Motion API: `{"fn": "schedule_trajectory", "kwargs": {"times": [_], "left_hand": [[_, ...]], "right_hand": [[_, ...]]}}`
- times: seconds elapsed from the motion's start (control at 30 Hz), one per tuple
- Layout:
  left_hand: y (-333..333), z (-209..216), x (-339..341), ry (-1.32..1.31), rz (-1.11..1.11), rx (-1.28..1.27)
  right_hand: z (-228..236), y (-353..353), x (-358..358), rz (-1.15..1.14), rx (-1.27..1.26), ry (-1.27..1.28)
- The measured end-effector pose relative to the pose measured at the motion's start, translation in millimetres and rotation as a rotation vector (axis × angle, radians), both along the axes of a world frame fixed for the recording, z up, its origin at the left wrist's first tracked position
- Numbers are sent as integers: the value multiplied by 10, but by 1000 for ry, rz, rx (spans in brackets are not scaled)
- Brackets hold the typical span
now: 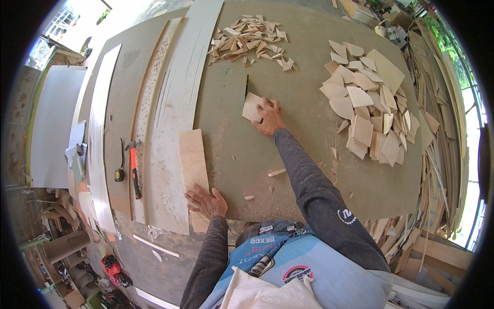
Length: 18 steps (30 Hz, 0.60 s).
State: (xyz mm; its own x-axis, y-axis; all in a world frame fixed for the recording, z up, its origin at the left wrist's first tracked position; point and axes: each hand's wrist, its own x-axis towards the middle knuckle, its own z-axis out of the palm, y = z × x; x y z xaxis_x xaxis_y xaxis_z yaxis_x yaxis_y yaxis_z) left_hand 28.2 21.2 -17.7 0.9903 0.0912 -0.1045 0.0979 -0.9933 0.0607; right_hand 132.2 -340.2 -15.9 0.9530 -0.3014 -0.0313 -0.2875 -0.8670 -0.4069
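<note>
lettering point(263, 240) and a round red badge point(298, 272) mark the shirt point(350, 288), white print point(346, 216) one sleeve point(313, 180).

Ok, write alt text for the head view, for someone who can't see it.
The right hand holds a small wooden piece by a thin dark slit or blade in a worktable; the left hand rests on a longer wooden strip. A pile of wood scraps lies beyond, a larger pile at right, a hammer and tape measure at left.
</note>
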Motion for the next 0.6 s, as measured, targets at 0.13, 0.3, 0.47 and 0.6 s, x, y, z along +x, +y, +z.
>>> {"fn": "schedule_trajectory", "kwargs": {"times": [0.13,0.3,0.47,0.6], "left_hand": [[-16,39,-2,-6,8,2],[-2,-6,-8,-15,-5,10],[-14,25,-7,-19,-1,1],[-23,37,-1,-3,8,7]], "right_hand": [[55,28,-46,13,11,21],[-31,25,-47,-12,17,-7],[55,43,-21,-24,36,5],[34,38,-29,-15,19,4]]}}
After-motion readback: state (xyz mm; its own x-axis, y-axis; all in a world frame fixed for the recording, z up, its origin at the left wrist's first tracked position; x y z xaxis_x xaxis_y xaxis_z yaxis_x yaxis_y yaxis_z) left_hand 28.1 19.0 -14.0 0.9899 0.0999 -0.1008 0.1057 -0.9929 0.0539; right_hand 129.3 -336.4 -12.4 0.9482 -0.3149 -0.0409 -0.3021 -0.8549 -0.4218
